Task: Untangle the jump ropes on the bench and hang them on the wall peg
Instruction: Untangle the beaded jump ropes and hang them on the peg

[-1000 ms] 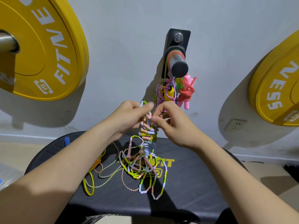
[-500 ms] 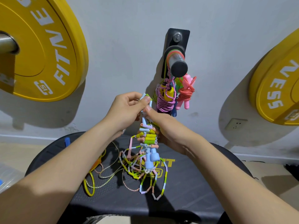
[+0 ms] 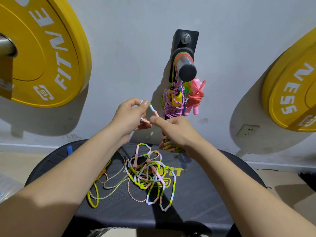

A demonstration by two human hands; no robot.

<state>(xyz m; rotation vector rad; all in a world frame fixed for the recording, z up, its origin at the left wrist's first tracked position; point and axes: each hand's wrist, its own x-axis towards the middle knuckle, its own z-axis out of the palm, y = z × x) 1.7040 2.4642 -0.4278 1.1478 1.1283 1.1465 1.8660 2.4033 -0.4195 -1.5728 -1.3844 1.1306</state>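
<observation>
Ropes (image 3: 145, 177) litter the black bench (image 3: 205, 194) beneath the peg (image 3: 187, 70); left hand (image 3: 130, 117) and right hand (image 3: 177, 132) grip a beaded rope (image 3: 153, 111).

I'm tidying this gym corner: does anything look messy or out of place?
The beaded rope lies tangled on the bench, crossing a speckled cord. The left hand and right hand lift part of it. The hung ropes on the peg look bundled.

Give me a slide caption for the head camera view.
Left hand and right hand hold a beaded jump rope above the tangle on the bench, below the wall peg.
</observation>
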